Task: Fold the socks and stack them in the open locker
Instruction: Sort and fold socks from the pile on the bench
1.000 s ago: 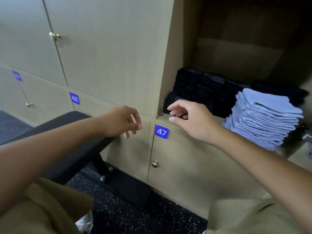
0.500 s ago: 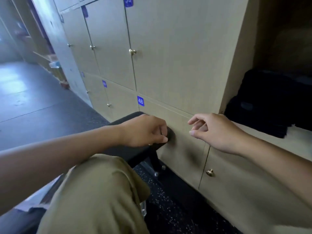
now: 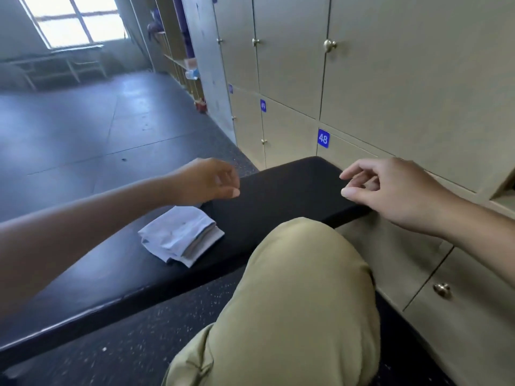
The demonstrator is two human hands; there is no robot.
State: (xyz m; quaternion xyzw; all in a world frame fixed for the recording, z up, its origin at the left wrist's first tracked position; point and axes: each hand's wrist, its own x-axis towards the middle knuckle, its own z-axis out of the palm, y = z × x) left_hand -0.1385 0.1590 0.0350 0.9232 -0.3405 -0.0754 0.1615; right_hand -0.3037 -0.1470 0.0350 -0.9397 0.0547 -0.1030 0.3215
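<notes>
A small pile of light blue socks (image 3: 181,235) lies on the black padded bench (image 3: 278,196). My left hand (image 3: 207,181) hovers just above and behind the pile, fingers loosely curled, holding nothing. My right hand (image 3: 390,190) hangs over the bench's right end, fingers loosely curled and empty. The open locker is almost out of view; only a sliver of its edge (image 3: 504,188) shows at the far right, and the stacks inside are hidden.
A wall of beige lockers (image 3: 390,79) with brass knobs and blue number tags runs along the right. My knee in khaki trousers (image 3: 301,288) fills the lower middle. Dark speckled floor (image 3: 83,129) stretches left toward a window and a metal rack.
My view has swung left from the open locker to the bench. Both hands have pulled back from the locker; the left one now hangs above the blue socks.
</notes>
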